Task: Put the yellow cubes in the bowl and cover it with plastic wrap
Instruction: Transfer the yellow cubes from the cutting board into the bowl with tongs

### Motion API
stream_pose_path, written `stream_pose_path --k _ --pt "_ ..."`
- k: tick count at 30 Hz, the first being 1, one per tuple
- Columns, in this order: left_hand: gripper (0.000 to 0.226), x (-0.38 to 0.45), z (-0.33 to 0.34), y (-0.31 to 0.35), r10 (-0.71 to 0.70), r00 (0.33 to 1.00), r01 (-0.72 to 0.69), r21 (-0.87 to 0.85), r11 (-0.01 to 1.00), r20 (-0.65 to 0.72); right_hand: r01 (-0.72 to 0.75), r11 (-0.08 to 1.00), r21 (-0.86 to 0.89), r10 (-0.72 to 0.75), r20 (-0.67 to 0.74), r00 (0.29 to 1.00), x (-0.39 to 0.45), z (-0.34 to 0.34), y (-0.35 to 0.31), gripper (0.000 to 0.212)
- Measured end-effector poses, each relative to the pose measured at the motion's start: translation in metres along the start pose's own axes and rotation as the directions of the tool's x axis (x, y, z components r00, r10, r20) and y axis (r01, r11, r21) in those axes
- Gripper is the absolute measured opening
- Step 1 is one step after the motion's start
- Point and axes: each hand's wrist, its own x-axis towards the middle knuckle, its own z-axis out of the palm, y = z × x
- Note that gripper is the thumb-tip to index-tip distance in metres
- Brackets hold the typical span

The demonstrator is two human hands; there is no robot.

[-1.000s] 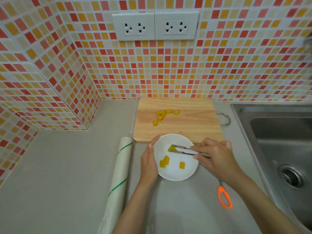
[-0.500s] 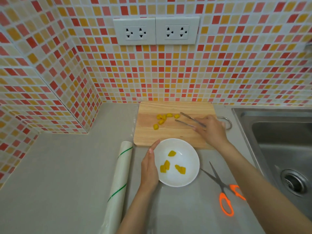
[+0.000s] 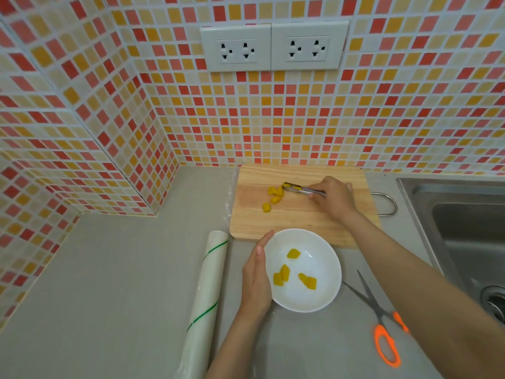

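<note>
A white bowl (image 3: 325,299) sits on the grey counter just below the wooden cutting board (image 3: 297,220). Several yellow cubes (image 3: 284,274) lie inside it. My left hand (image 3: 255,280) rests flat against the bowl's left rim. On the board lie several more yellow cubes (image 3: 274,196). My right hand (image 3: 334,196) holds metal tongs (image 3: 303,189) whose tips are closed around a yellow cube at the right of that cluster. A roll of plastic wrap (image 3: 205,299) with green stripes lies left of the bowl.
Orange-handled scissors (image 3: 382,326) lie open on the counter right of the bowl, under my right forearm. A steel sink (image 3: 464,228) is at the far right. Tiled walls with two double sockets (image 3: 273,47) close the back and left.
My right hand left the bowl after dropping a cube, reached up to the board, and the tongs have now closed on a cube there. My left hand stayed at the bowl.
</note>
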Motion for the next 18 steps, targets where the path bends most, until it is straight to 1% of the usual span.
stream_pose_path --k 4,9,11,13,15,18 --pt "0.038 -0.001 0.0 0.0 0.007 1.0 -0.007 0.001 1.0 0.002 0.005 0.993 0.119 0.002 -0.059 0.998 -0.016 -0.003 0.001 0.026" --pt "0.038 -0.001 0.002 0.001 0.02 1.0 -0.02 -0.003 1.0 0.01 0.04 0.964 0.264 -0.004 -0.136 0.991 -0.061 -0.027 -0.003 0.024" --pt "0.038 0.0 0.001 0.001 0.025 1.0 -0.025 0.002 1.0 0.014 0.081 0.951 0.297 -0.039 -0.143 0.989 -0.086 -0.037 -0.007 0.024" --pt "0.038 0.0 0.001 0.001 0.031 0.999 -0.031 0.006 1.0 0.014 0.129 0.942 0.31 -0.098 -0.114 0.989 -0.112 -0.045 -0.01 0.023" --pt "0.039 0.0 0.001 -0.001 0.037 0.999 -0.038 0.015 0.999 0.018 0.155 0.946 0.286 -0.145 -0.057 0.988 -0.134 -0.05 -0.01 0.025" --pt "0.039 0.0 0.0 -0.001 0.036 0.999 -0.036 0.013 0.999 0.02 0.115 0.97 0.213 -0.126 0.039 0.991 -0.153 -0.055 -0.009 0.033"
